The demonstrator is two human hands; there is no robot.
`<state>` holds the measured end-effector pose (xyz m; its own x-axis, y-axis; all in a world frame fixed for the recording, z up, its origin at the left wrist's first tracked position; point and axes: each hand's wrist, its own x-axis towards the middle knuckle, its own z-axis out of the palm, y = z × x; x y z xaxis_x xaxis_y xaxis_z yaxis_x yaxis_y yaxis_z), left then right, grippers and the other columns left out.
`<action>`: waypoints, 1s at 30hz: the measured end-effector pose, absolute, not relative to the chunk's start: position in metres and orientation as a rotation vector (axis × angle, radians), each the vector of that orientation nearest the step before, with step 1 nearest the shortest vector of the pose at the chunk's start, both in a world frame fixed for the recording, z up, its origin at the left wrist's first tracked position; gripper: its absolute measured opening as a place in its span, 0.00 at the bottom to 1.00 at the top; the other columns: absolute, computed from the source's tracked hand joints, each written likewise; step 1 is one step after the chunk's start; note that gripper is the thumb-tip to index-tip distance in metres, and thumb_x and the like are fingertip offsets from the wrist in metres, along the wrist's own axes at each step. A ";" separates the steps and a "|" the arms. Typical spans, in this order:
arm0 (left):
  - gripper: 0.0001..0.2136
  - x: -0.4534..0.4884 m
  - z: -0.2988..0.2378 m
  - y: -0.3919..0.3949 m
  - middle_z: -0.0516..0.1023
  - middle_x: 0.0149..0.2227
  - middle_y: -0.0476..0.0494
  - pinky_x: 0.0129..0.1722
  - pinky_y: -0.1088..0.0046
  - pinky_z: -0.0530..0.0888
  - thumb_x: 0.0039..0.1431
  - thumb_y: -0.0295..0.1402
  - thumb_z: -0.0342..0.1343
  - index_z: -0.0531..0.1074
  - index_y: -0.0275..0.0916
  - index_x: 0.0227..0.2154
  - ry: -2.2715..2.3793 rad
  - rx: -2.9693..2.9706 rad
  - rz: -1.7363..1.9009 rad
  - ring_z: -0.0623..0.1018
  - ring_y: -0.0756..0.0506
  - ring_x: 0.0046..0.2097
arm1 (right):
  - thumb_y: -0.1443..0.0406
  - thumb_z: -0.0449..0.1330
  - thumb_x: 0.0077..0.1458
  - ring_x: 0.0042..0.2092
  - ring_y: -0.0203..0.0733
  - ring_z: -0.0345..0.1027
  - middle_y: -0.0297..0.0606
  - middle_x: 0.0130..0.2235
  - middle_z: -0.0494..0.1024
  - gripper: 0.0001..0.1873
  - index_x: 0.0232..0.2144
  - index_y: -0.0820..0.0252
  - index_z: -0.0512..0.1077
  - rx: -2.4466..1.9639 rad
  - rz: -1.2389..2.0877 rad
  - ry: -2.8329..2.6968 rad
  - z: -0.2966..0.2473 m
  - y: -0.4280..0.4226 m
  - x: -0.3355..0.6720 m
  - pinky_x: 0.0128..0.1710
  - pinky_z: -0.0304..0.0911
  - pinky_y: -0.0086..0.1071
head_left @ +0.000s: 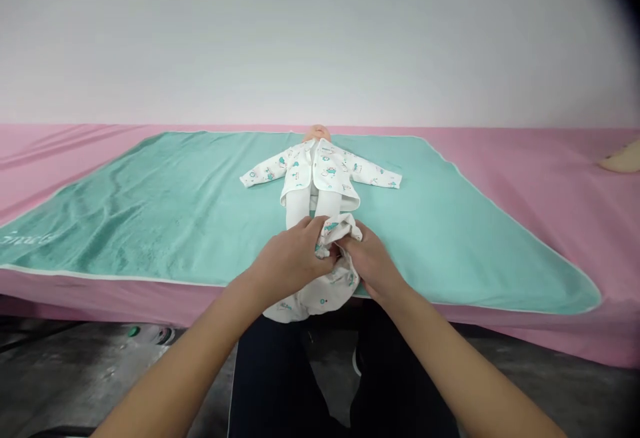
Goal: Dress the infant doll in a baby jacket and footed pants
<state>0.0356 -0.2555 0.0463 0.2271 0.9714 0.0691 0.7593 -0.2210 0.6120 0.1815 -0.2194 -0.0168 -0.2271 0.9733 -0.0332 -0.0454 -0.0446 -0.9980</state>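
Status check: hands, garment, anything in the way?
Left hand and right hand gripping bunched printed garment. Doll beyond, on teal blanket, in printed jacket. No obstruction seen at the hands.

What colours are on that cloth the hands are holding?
The cloth is white with small, mostly teal prints; it shows best in the head view.

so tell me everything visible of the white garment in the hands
The white garment, soft-looking cloth with mostly teal prints, is crumpled. Its gathered upper end is gripped between the left hand and right hand; the looser part extends past the near edge of the green blanket. Folds hide its shape.
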 end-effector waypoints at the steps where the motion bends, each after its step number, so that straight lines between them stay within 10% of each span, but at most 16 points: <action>1: 0.17 0.032 0.046 -0.253 0.73 0.39 0.42 0.30 0.71 0.62 0.52 0.40 0.53 0.69 0.43 0.45 1.591 2.071 0.590 0.72 0.43 0.34 | 0.55 0.58 0.49 0.37 0.41 0.66 0.36 0.35 0.73 0.17 0.39 0.59 0.68 -1.132 1.369 -1.402 -0.018 -0.216 0.186 0.36 0.61 0.33; 8: 0.19 0.010 0.050 -0.246 0.75 0.28 0.47 0.23 0.74 0.57 0.47 0.38 0.57 0.70 0.45 0.45 1.414 1.958 0.413 0.69 0.47 0.25 | 0.52 0.60 0.49 0.42 0.46 0.68 0.39 0.41 0.76 0.20 0.41 0.58 0.71 -1.169 1.289 -1.970 -0.009 -0.206 0.213 0.40 0.60 0.37; 18: 0.23 0.029 0.050 -0.245 0.76 0.38 0.44 0.27 0.73 0.63 0.46 0.32 0.56 0.68 0.46 0.49 1.450 1.841 0.749 0.73 0.43 0.34 | 0.57 0.59 0.50 0.41 0.41 0.67 0.38 0.39 0.75 0.16 0.40 0.60 0.70 -0.897 1.654 -1.557 -0.016 -0.202 0.214 0.41 0.61 0.34; 30: 0.13 0.032 0.041 -0.230 0.74 0.31 0.47 0.23 0.76 0.63 0.48 0.38 0.57 0.71 0.39 0.37 1.533 1.493 0.871 0.71 0.47 0.29 | 0.64 0.55 0.50 0.37 0.39 0.62 0.32 0.35 0.70 0.07 0.34 0.57 0.67 -0.969 1.017 -1.908 0.002 -0.168 0.231 0.38 0.56 0.32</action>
<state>0.0322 -0.2301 0.0410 0.0251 0.9963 -0.0823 0.4397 0.0630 0.8959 0.2310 -0.1678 0.0025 -0.4293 0.8648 0.2605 0.2657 0.3966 -0.8787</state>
